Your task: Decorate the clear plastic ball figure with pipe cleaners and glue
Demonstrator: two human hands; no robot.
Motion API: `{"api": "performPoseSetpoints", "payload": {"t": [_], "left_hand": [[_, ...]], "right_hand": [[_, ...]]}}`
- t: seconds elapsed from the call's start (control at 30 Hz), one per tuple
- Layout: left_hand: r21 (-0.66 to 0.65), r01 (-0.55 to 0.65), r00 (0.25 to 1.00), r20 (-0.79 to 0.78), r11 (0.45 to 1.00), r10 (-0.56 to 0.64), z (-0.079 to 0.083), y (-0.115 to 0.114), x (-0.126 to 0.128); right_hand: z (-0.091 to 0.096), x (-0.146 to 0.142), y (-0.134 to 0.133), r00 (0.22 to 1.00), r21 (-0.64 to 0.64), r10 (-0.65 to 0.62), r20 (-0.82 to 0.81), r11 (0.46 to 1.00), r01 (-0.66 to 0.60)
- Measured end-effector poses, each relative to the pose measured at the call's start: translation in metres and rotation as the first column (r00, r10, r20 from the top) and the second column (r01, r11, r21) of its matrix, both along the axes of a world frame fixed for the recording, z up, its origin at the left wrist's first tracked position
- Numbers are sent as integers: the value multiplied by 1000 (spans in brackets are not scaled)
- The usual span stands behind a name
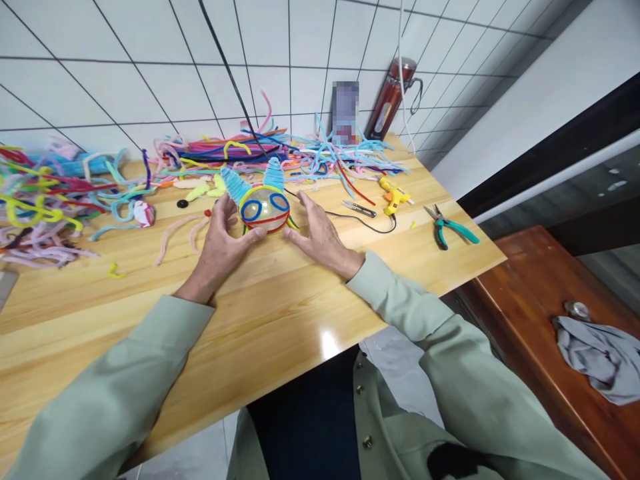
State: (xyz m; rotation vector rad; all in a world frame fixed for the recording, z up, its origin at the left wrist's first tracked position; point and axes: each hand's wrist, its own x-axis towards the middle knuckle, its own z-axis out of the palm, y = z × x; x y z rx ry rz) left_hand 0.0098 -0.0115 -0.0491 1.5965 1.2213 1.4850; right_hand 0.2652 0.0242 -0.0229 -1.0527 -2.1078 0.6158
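A clear ball figure stands on the wooden table, ringed with yellow, blue and red pipe cleaners and topped by two light blue coiled ears. My left hand rests on the table just left of the figure, fingers spread, thumb touching its lower side. My right hand lies flat just right of the figure with fingers stretched out. Neither hand grips anything.
Heaps of coloured pipe cleaners cover the table's back and left. A yellow glue gun, small snips and teal pliers lie to the right. A red flask stands by the wall. A grey cloth lies on a brown bench.
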Motion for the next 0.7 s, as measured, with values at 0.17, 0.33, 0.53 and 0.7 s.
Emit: {"api": "performPoseSetpoints", "payload": {"t": [0.17,0.33,0.53,0.7], "left_hand": [[-74,-122,990,-74,990,117,6,-2,7],[-48,-109,983,-152,993,101,7,1,13],[-44,-110,967,-234,993,97,10,3,12],[-28,-73,969,-237,997,65,19,0,15]], "right_hand": [[-1,-3,3,1000,-31,-21,-12,999,21],[-8,-5,12,999,-52,21,-40,998,-23],[-23,-9,25,996,28,67,-62,997,-65],[-28,-6,30,998,59,53,-24,997,-51]]}}
